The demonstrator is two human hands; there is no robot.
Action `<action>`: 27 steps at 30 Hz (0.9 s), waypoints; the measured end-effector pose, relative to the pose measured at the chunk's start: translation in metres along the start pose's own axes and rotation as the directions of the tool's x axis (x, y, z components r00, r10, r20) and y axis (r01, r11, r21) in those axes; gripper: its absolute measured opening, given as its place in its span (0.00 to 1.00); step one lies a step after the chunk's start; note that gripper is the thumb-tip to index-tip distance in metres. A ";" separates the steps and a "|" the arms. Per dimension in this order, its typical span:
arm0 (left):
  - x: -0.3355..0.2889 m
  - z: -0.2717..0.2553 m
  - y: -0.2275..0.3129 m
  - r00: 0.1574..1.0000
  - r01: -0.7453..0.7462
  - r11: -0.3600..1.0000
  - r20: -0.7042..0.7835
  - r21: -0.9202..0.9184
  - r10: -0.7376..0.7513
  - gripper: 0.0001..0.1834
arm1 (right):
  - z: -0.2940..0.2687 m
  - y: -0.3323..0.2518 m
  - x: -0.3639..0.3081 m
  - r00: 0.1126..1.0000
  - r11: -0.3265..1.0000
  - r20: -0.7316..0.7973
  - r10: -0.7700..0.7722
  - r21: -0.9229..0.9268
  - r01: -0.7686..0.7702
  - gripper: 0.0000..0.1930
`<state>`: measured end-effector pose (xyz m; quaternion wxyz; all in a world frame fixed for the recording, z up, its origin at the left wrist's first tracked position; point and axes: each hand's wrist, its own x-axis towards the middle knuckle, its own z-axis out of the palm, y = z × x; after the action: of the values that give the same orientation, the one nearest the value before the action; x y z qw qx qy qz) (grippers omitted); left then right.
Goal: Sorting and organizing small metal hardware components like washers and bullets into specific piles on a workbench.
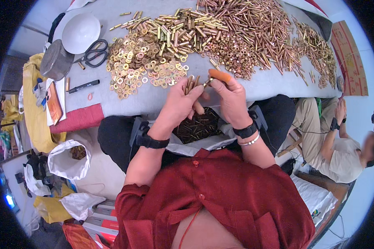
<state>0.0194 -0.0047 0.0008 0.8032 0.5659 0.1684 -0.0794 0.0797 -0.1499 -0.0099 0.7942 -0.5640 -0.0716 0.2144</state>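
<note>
1. While your left hand (179, 100) is curled around several slender metal pieces (190, 84), note that its fingertips meet those of your right hand (230, 98) above the near edge of the worktop (278, 86).
2. Your right hand, which wears an orange finger cover (219, 75), pinches a small metal part (208, 81) at this meeting point; its exact form is too small to tell.
3. Below your hands, a lap container (198, 124) holds dark, slender metal pieces.
4. Ahead of your left hand lies a spread of gold-coloured washers (143, 62).
5. Ahead of your right hand lies a heap of nuts (232, 54), bordered behind by a large pile of metal tubes (257, 27).
6. To your left, scissors (96, 54) lie beside a white bowl (82, 34); a black marker (84, 86) lies nearer you, beside a phone (54, 103).
</note>
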 end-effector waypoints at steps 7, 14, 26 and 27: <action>-0.001 0.001 0.003 1.000 -0.008 0.998 -0.010 0.061 0.009 0.10 | 0.004 -0.013 -0.001 0.994 0.964 0.085 -0.070 -0.249 0.089 0.12; -0.002 0.001 0.001 1.000 0.023 1.000 0.010 0.004 -0.023 0.11 | -0.004 -0.021 -0.001 0.965 0.760 0.171 -0.197 -0.595 0.261 0.11; -0.001 0.002 -0.008 0.957 -0.222 0.891 -0.088 0.396 0.277 0.07 | -0.001 -0.032 0.015 0.883 0.454 0.391 -0.259 -0.758 0.468 0.07; -0.001 0.003 -0.008 0.945 -0.244 0.872 -0.097 0.424 0.311 0.07 | 0.000 -0.033 0.017 0.846 0.364 0.449 -0.286 -0.766 0.530 0.04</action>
<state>0.0162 -0.0099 -0.0045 0.6547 0.7430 0.1296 0.0500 0.1040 -0.1520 0.0187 0.4086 -0.8187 -0.4033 0.0086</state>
